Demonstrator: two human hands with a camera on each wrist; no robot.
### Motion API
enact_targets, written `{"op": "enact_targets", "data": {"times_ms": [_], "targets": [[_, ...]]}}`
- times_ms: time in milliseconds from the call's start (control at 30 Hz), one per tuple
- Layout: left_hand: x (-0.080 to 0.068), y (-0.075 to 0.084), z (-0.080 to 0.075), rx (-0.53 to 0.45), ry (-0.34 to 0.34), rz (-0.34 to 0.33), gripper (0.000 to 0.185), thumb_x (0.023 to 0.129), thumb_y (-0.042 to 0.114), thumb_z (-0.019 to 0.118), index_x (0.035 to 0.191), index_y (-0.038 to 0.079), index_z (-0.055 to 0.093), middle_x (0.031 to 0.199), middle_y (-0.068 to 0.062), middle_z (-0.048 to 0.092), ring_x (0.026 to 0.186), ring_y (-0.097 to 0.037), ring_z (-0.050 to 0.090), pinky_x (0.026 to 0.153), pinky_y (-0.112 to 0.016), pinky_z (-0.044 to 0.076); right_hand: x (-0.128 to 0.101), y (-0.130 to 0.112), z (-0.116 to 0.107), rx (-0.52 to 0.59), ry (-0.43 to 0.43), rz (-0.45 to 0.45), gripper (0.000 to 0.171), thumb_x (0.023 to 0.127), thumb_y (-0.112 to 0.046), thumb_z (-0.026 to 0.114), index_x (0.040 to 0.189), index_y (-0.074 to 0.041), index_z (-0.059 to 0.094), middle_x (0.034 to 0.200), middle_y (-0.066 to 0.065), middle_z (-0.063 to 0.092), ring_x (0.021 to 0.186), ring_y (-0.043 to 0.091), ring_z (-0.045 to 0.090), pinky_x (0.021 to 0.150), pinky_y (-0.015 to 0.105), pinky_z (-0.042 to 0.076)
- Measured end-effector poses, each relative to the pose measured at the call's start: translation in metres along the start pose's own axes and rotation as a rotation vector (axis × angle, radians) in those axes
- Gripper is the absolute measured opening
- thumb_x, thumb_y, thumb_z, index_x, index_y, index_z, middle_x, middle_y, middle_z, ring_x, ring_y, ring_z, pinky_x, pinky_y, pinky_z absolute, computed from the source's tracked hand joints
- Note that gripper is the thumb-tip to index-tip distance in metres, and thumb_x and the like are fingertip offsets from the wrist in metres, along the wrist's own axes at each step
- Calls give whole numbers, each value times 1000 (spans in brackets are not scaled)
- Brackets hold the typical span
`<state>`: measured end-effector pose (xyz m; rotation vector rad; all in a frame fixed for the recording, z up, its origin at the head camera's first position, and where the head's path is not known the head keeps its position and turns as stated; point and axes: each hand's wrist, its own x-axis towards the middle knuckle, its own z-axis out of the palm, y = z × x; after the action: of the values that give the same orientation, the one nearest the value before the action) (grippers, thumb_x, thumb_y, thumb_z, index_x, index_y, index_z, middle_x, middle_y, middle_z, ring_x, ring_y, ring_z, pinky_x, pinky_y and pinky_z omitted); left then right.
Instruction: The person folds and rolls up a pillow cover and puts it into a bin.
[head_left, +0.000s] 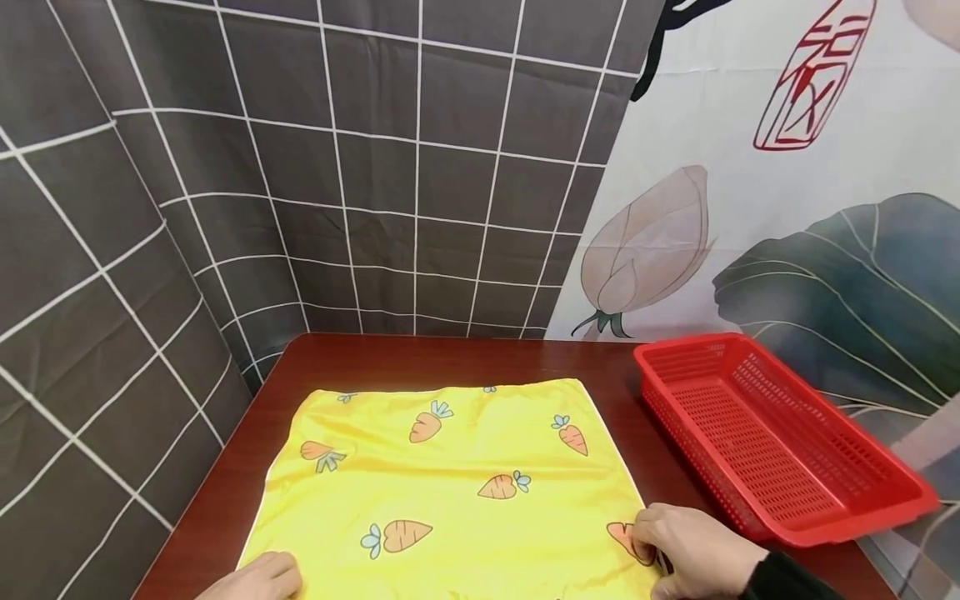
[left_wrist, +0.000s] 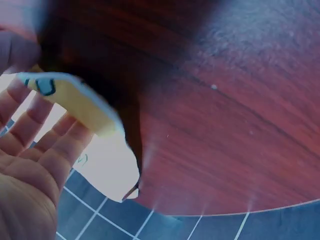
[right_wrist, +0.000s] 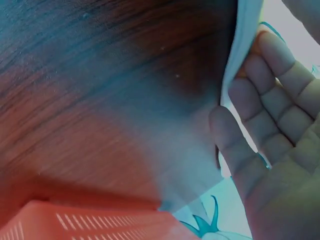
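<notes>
A yellow cloth printed with orange carrots lies spread on the dark red-brown tabletop, with soft wrinkles across it. At its lower left edge my left hand grips the cloth; the left wrist view shows the cloth's edge between the thumb and the fingers. My right hand holds the right edge beside a carrot print, fingers bent onto the fabric. Seen from the right wrist, the fingertips meet the cloth's pale edge, and the thumb is partly out of frame. The cloth's near edge is cut off in the head view.
A red plastic basket with perforated sides stands on the table's right, close to my right hand. Grey grid-patterned fabric hangs at the back and left, and a flower-printed sheet hangs at the back right. The wooden tabletop shows beyond the cloth.
</notes>
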<state>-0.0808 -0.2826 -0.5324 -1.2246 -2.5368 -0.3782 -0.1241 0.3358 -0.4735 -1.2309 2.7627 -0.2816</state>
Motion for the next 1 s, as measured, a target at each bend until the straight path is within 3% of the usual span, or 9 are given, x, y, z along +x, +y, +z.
{"op": "enact_targets", "data": {"times_ms": [133, 333, 467, 533, 600, 733, 800, 933, 1000], "targets": [[4, 2, 2, -4, -28, -45, 38, 83, 26, 87, 84, 29, 49, 91, 25, 35, 80, 12, 31, 69, -4, 22, -5, -4, -6, 26, -104, 94, 42, 75, -55, 93, 87, -35, 58, 80, -23, 45, 71, -7, 38, 63, 17, 37], [23, -5, 3, -68, -95, -39, 37, 74, 3, 81, 89, 24, 54, 92, 17, 44, 78, 7, 39, 67, -6, 30, -12, -4, -7, -101, -162, 228, 41, 74, -39, 94, 103, -30, 65, 87, -19, 49, 77, -1, 43, 71, 27, 48], [45, 1, -6, -135, -276, -235, 29, 86, 1, 75, 92, 25, 58, 96, 15, 49, 79, 3, 42, 67, -16, 42, -17, -4, -5, -146, -152, 304, 57, 77, -32, 91, 129, -21, 71, 90, -17, 56, 77, 0, 46, 74, 30, 55], [55, 5, -9, -126, -333, -328, 25, 92, 4, 72, 92, 26, 61, 96, 14, 51, 79, 2, 43, 68, -20, 45, -18, -4, -4, -157, -146, 327, 68, 81, -30, 88, 143, -17, 65, 94, -15, 62, 77, 0, 49, 76, 30, 57], [62, 6, -10, -92, -352, -365, 22, 94, 5, 70, 92, 26, 62, 94, 14, 51, 79, 1, 43, 68, -21, 46, -17, -4, -3, -158, -137, 333, 76, 82, -27, 88, 151, -14, 60, 97, -11, 68, 78, -1, 52, 76, 30, 58], [64, 1, -8, -49, -320, -372, 25, 94, 5, 70, 90, 29, 62, 88, 18, 48, 76, 2, 42, 67, -21, 45, -20, -3, 4, -238, -51, 268, 65, 89, -23, 84, 148, -8, 61, 85, -8, 69, 74, 0, 57, 72, 31, 59], [61, -2, -9, -79, -317, -415, 26, 93, 7, 72, 91, 31, 64, 86, 20, 50, 75, 3, 42, 67, -21, 46, -21, -1, 6, -260, -15, 252, 62, 91, -24, 82, 147, -9, 61, 73, -14, 59, 68, 0, 53, 66, 27, 55], [49, -7, -18, -101, -298, -539, 22, 93, 15, 78, 94, 35, 69, 87, 25, 59, 77, 6, 48, 70, -23, 52, -29, 1, 4, -217, 56, 217, 19, 92, -19, 81, 108, -22, 72, 69, -21, 49, 64, -2, 47, 59, 25, 46], [41, -7, -24, -53, -248, -567, 19, 90, 20, 83, 93, 36, 72, 88, 24, 63, 78, 7, 52, 72, -24, 55, -33, 2, -2, -179, 67, 205, 24, 88, -15, 83, 90, -31, 66, 71, -22, 48, 64, -4, 44, 58, 24, 42]]}}
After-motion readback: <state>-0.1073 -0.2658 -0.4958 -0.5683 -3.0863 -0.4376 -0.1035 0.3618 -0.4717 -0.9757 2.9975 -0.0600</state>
